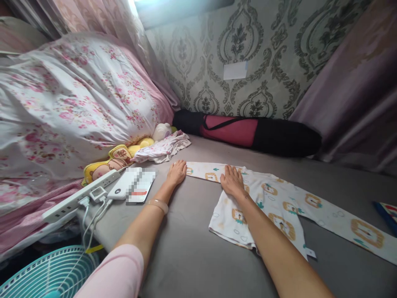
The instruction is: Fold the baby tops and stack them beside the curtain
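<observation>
A white child's long-sleeved shirt [281, 207] with an orange lion print lies spread on the grey bed surface [186, 240], both sleeves stretched out sideways. At the cuff end of the left-hand sleeve, my left hand [177, 172] rests flat, its fingers stretched forward. My right hand [232, 180] presses flat on the same sleeve near the shoulder, fingers extended, and covers part of the print. My right forearm crosses over the shirt's body and hides some of it. A small white tag sticks out at the shirt's lower right. The other sleeve runs off toward the right edge.
Left of my hands lie a phone [143, 188], a white power bank [124, 187] and a power strip [82, 196] with cables. A crumpled cloth [164, 148] and plush toys are behind. A black-and-red long bag [245, 131] lies along the wall; a fan [46, 273] stands lower left.
</observation>
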### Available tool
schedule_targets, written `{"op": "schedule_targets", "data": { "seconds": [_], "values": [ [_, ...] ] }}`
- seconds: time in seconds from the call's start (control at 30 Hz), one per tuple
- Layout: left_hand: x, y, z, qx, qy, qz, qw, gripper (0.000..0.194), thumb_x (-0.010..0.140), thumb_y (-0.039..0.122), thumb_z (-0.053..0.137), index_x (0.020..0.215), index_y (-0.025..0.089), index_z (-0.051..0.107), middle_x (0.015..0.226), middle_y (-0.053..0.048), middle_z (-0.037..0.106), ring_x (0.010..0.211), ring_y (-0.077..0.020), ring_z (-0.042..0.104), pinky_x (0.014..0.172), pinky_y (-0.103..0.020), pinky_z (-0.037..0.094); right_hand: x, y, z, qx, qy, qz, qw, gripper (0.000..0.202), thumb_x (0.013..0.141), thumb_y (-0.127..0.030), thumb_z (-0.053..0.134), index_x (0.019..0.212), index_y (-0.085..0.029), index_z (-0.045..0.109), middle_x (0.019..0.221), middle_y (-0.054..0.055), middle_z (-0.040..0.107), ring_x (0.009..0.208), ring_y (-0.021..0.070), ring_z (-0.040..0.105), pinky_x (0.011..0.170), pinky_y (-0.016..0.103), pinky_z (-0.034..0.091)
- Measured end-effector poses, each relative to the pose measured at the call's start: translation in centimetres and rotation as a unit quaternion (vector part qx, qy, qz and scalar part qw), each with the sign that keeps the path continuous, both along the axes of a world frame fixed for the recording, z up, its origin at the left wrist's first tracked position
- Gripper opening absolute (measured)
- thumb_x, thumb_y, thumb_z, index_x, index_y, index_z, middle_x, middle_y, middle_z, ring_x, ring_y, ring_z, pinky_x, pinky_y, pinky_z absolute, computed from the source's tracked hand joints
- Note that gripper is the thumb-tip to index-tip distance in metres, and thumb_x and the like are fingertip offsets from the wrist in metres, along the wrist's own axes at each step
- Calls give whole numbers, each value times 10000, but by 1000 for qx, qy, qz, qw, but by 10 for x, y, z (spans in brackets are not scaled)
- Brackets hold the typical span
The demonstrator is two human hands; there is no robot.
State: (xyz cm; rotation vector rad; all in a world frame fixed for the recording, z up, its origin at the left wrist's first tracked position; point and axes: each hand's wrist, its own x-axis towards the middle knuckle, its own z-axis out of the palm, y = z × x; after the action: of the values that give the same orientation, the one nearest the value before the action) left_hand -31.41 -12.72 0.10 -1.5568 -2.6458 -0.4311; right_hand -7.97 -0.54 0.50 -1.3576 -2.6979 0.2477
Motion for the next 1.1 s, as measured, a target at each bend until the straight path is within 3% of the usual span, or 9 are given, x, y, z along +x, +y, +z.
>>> {"op": "schedule_targets", "data": {
  "seconds": [0.17, 0.27, 0.47, 0.53, 0.67, 0.8, 0.9, 1.1],
  "values": [
    [10, -5, 6, 114, 94, -38, 988, 379, 983, 267, 308, 1203, 113, 575, 1359, -167, 543, 1329, -270, 415, 1100, -415, 304, 5, 13, 16, -124, 61, 12, 990, 645, 971, -414, 235, 1517, -71, 256, 1590, 118, 217, 1474, 254, 137, 1197, 441, 88],
    [17, -11, 12, 131, 118, -21, 984, 368, 978, 289, 323, 1180, 128, 586, 1275, -171, 574, 1221, -294, 480, 1022, -429, 349, 24, 18, 32, -167, 174, 14, 970, 610, 970, -403, 241, 1494, -101, 321, 1559, 132, 299, 1446, 223, 251, 1184, 393, 194],
    [31, -25, 14, 62, 67, -12, 996, 325, 936, 292, 417, 1183, 154, 578, 1120, -150, 620, 1089, -305, 546, 917, -440, 395, 118, -2, 43, -148, 319, 24, 936, 466, 887, -402, 463, 1307, -217, 547, 1357, 105, 576, 1188, 243, 581, 1012, 404, 454],
    [37, -33, 16, 53, 29, -28, 998, 293, 922, 294, 443, 1138, 173, 601, 1097, -130, 628, 1069, -284, 563, 905, -413, 411, 155, -11, 40, -150, 334, 8, 931, 413, 873, -408, 493, 1225, -217, 594, 1268, 107, 635, 1108, 245, 627, 944, 404, 499],
    [52, -51, 28, 107, -7, -26, 994, 290, 873, 325, 497, 1073, 162, 629, 1080, -127, 614, 987, -242, 580, 875, -361, 433, 216, -30, 33, -155, 355, -54, 920, 353, 864, -408, 505, 1126, -200, 617, 1132, 109, 684, 970, 227, 676, 825, 370, 544],
    [78, -66, 48, 42, -147, -102, 983, 302, 854, 395, 477, 979, 176, 642, 777, -37, 636, 725, -178, 577, 698, -291, 446, 250, -49, 28, -198, 345, -124, 909, 332, 872, -381, 480, 1092, -163, 601, 1016, 109, 694, 810, 184, 678, 704, 307, 541],
    [105, -74, 55, -40, -260, -170, 950, 366, 836, 488, 488, 926, 176, 656, 690, -13, 636, 630, -157, 557, 588, -257, 416, 263, -65, 25, -219, 310, -137, 915, 311, 881, -381, 458, 1052, -162, 598, 918, 81, 690, 702, 160, 647, 630, 278, 506],
    [145, -86, 39, -47, -330, -192, 923, 482, 780, 568, 593, 1063, 179, 608, 720, 11, 624, 622, -136, 540, 575, -241, 416, 269, -100, 42, -124, 97, -164, 974, 288, 894, -408, 450, 814, -195, 627, 779, 49, 685, 692, 172, 603, 617, 267, 380]
  ]
}}
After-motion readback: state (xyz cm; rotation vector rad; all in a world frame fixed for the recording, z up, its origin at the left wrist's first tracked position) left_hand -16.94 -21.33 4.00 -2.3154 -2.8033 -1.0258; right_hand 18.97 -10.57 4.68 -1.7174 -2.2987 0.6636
